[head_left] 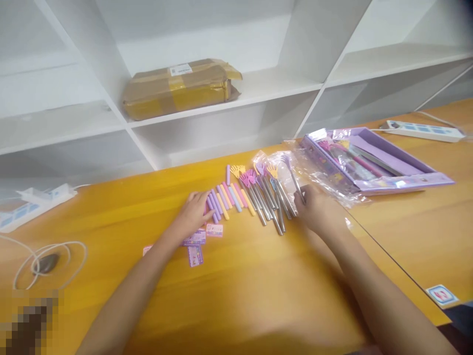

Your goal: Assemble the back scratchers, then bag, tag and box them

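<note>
My left hand (192,213) lies on the orange table (236,291), its fingertips on the left end of a row of pastel pink, purple, yellow and blue sticks (227,196). To their right lie several metal-handled wands with small coloured hand-shaped tips (264,190). My right hand (314,209) pinches the metal handle of one wand (293,178) at the right end of that row. Small pink and purple cards (201,240) lie just below my left hand.
A purple gift box in clear plastic wrap (373,162) sits at the right. Power strips lie at the far right (424,130) and far left (35,203), with a white cable loop (48,264). A taped brown parcel (177,88) rests on the white shelf behind.
</note>
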`<state>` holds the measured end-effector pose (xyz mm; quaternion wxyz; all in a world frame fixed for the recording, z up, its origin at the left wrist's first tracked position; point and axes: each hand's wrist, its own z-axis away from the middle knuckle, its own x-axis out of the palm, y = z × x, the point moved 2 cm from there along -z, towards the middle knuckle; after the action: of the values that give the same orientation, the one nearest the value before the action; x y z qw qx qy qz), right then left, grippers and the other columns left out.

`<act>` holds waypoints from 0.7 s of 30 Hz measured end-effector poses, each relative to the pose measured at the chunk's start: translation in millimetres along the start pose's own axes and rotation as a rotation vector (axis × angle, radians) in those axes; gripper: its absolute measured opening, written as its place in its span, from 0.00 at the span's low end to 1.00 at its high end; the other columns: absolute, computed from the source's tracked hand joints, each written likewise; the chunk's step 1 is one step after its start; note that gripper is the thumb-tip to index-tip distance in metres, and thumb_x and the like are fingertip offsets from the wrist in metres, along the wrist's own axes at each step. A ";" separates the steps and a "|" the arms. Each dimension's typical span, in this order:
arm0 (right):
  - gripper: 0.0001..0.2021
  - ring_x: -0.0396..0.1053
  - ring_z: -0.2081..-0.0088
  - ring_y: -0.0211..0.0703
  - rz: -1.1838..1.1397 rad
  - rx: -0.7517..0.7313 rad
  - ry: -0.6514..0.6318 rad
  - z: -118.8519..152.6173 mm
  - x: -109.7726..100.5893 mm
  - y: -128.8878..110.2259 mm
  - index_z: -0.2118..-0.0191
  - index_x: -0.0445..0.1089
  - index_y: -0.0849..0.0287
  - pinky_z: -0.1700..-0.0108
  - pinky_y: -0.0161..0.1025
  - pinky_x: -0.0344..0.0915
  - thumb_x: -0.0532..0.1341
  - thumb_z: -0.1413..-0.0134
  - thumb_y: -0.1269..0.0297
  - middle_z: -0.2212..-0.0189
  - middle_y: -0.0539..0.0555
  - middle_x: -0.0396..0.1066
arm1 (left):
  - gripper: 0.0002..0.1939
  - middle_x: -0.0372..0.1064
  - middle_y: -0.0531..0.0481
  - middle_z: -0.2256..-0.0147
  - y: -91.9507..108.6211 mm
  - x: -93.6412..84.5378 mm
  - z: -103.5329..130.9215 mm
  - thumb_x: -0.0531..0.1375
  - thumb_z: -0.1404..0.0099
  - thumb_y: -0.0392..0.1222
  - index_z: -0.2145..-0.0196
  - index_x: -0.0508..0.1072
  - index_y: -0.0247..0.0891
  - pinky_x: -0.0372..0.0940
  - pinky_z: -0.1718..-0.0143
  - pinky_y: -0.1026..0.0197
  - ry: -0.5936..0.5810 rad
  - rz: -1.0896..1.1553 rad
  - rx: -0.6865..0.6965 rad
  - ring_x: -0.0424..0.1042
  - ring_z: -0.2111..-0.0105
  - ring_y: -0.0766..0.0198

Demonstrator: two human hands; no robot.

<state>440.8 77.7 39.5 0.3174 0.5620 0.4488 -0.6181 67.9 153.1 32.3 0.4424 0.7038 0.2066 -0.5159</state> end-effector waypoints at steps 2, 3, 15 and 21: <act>0.17 0.72 0.64 0.53 -0.075 -0.026 0.058 -0.1 -0.6 0.5 0.48 0.71 0.58 0.67 0.39 0.50 0.52 0.28 0.52 0.62 0.61 0.77 | 0.32 0.68 0.40 0.35 -1.3 0.4 0.1 0.63 0.26 0.48 0.30 0.61 0.41 0.61 0.33 0.43 0.001 0.007 -0.004 0.62 0.35 0.44; 0.17 0.71 0.65 0.52 -0.117 -0.034 0.082 0.0 -0.5 0.7 0.48 0.70 0.57 0.67 0.39 0.50 0.53 0.28 0.51 0.63 0.60 0.76 | 0.31 0.69 0.40 0.36 -2.0 0.5 0.1 0.63 0.26 0.49 0.30 0.62 0.41 0.61 0.34 0.43 0.004 0.012 -0.007 0.63 0.36 0.43; 0.18 0.64 0.72 0.45 -0.392 -0.104 0.169 5.7 2.5 -6.9 0.55 0.72 0.55 0.69 0.38 0.51 0.55 0.34 0.46 0.75 0.52 0.67 | 0.31 0.74 0.43 0.44 0.1 -5.1 -4.5 0.73 0.36 0.45 0.38 0.70 0.46 0.59 0.36 0.39 0.004 0.048 -0.121 0.66 0.38 0.42; 0.18 0.65 0.72 0.44 -0.408 -0.115 0.145 4.1 4.7 -7.2 0.55 0.73 0.55 0.69 0.38 0.52 0.56 0.35 0.46 0.75 0.52 0.67 | 0.20 0.68 0.42 0.46 5.6 -14.5 8.0 0.69 0.33 0.58 0.51 0.76 0.43 0.53 0.32 0.33 0.027 -0.120 0.018 0.57 0.34 0.38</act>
<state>431.8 77.4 36.1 0.1842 0.4837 0.6092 -0.6008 62.2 145.8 47.2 0.4018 0.7010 0.2497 -0.5336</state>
